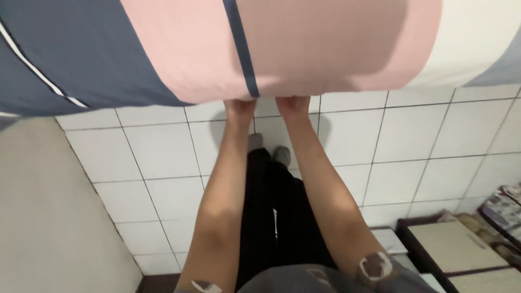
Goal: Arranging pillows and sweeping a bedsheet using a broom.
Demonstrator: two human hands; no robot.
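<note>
Both forearms reaching out; left hand (240, 107) and right hand (293, 104) closed, side by side, gripping edge of pink, navy and white cloth sheet (304, 49) above white tiled floor (423, 141). Am judging: spreading step; next needing hands apart.

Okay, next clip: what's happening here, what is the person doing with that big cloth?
A person stands on a white tiled floor and looks down at both arms stretched forward. The left hand and the right hand, close together, grip the lower edge of a large bed sheet with blue, pink and white panels, which spreads across the top of the view. Black trousers and grey-socked feet show below. A low dark piece of furniture stands at the lower right.
</note>
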